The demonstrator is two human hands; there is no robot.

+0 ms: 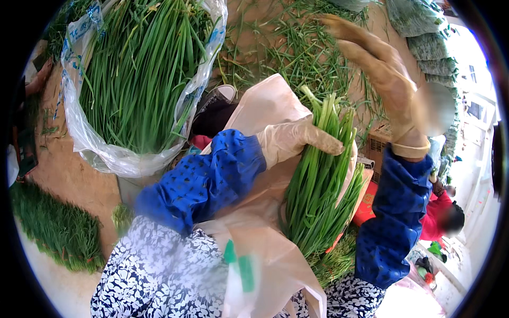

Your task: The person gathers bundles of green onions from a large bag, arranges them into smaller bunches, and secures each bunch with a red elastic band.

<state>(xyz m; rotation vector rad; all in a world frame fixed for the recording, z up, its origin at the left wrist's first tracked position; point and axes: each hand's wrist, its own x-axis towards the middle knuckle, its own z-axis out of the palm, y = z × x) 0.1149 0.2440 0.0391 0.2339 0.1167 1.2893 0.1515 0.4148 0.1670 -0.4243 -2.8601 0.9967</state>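
My left hand (297, 141), in a soiled pale glove, is shut around a bunch of garlic chives (318, 190). The pale stem ends point up and away, and the long green leaves hang down along my right side. The bunch rests against a beige apron (254, 202) over my lap. My right hand (385, 79), also gloved and blurred, is raised to the right of the bunch. Its fingers stretch out over cut leaves (306, 51) on the floor, with nothing visible in them. Both forearms wear blue sleeves.
A clear plastic bag (119, 167) full of loose chives (143, 87) stands at left. Tied bundles (59, 230) lie lower left, others (336, 258) by my right side. Packed bags (429, 47) line the right. A crate (377, 145) and other people are nearby.
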